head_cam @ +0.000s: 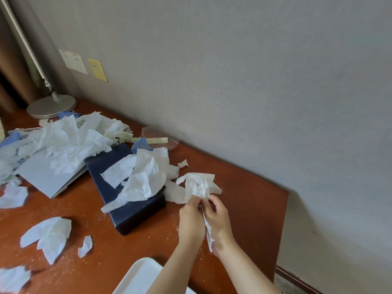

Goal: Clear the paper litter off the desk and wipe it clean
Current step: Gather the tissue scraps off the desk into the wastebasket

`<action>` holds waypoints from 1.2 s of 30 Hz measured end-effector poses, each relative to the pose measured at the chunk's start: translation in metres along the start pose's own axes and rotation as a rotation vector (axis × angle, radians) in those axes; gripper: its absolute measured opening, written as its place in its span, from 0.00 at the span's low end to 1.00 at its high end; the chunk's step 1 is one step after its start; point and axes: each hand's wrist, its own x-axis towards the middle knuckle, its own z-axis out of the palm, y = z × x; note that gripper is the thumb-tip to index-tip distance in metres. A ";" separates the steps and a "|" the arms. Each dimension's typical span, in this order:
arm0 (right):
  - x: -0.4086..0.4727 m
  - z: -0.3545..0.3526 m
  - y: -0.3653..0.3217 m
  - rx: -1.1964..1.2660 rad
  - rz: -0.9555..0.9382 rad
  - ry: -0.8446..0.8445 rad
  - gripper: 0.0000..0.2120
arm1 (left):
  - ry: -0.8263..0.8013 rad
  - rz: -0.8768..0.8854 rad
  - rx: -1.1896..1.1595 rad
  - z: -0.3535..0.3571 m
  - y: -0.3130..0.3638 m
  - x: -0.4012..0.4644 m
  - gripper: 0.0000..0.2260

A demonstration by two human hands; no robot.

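Two hands, left [192, 217] and right [218, 218], are closed together on one crumpled tissue [198, 185] near the worktop's [244, 200] right end. The reddish worktop is dusted with pale crumbs and set against a grey wall [233, 71]. Torn paper [70, 141] is heaped at the left rear, partly over a grey book [45, 177] and a dark box [127, 209]. Loose scraps [47, 235] are scattered at the front left. A lamp base [52, 106] stands in the rear corner, below wall sockets [74, 61]. A white tray [140, 276] is seen at the near edge.
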 end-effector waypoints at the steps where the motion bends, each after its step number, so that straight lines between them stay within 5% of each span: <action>1: -0.006 -0.003 -0.001 0.008 -0.010 -0.002 0.08 | 0.004 0.008 -0.002 0.000 0.003 -0.007 0.12; 22: -0.176 -0.055 -0.003 0.043 -0.215 0.198 0.08 | -0.057 0.207 -0.060 -0.008 0.034 -0.179 0.10; 36: -0.301 -0.140 0.035 0.113 -0.095 0.389 0.12 | -0.267 0.260 -0.061 0.048 0.035 -0.310 0.11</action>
